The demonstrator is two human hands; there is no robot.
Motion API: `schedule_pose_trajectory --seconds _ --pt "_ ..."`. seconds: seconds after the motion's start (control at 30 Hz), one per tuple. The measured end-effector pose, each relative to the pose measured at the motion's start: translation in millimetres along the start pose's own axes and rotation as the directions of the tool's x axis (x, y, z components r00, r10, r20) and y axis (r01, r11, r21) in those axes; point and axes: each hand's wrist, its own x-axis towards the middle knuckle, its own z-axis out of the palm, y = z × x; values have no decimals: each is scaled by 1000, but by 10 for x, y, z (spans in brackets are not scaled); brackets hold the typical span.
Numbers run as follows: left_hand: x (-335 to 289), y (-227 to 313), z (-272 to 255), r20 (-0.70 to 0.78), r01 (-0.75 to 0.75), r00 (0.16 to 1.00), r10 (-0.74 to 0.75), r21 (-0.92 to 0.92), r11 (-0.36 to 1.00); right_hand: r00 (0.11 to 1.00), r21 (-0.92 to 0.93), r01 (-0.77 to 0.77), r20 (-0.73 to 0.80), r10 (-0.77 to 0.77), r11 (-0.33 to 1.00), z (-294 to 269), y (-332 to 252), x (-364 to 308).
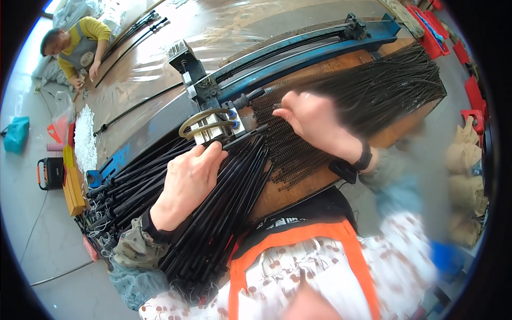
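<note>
A co-worker (74, 45) sits at the far end of my desk (154, 58). Red crates (429, 29) stand to my right. A teal bag (16, 134) lies on the floor.

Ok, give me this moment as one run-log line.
left hand: flat on bundle of long black rods | right hand: fingers on heap of thin dark wire pieces | blue metal press: behind both
</note>
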Motion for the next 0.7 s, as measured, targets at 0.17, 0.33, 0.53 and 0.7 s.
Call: schedule_pose_trajectory --seconds 0.17,0.33,0.53,0.7 --pt "94 45 35 -43 -30 999 31 8 1000 961 463 -275 164 223 843 71 -13 -82" --pt "140 101 71 -30 -52 998 51 -26 998 985 592 -138 163 50 794 -63 1 -93" --pt "269 219 52 -23 -90 996 89 -55 994 981 663 -164 36 188 730 -57 115 -259" --pt "438 360 7 69 -65 995 71 -86 994 982 509 118 -188 -23 853 -101 229 -303"
